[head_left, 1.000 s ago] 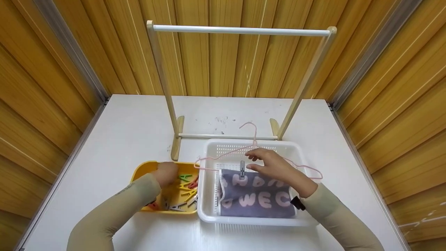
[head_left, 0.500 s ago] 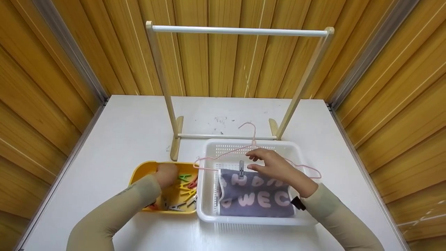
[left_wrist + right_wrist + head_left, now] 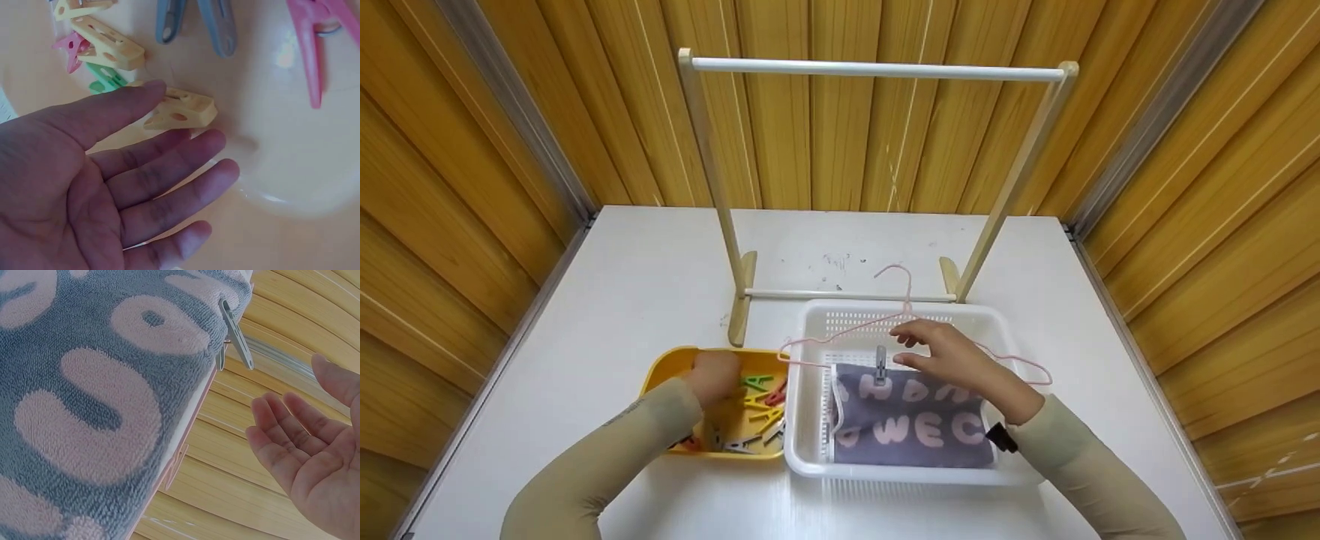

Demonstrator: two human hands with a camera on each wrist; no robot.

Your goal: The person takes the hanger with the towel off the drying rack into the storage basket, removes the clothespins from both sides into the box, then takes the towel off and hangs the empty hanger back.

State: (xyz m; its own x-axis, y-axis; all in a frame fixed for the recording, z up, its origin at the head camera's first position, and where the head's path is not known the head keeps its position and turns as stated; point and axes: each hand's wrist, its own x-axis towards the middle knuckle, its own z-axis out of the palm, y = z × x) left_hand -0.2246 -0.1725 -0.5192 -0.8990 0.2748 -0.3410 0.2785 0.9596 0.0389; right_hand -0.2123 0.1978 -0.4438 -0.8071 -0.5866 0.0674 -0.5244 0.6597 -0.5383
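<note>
My left hand is down in the yellow bin. Its thumb and index finger pinch a yellow clothespin in the left wrist view, the other fingers extended below. My right hand hovers over the towel's top edge, fingers loosely bent and holding nothing. The grey-blue towel with pink letters is folded over a pink hanger. A grey clothespin clips its upper edge, left of the right fingertips; in the right wrist view that clothespin sits apart from the hand.
Several clothespins lie in the bin, among them green, red and grey ones. A white basket stands under the towel, close against the bin. Behind it rises a wooden rack with a white top bar.
The left hand has shifted very slightly left inside the bin. The right hand, towel, hanger and grey clothespin stay where they were.
</note>
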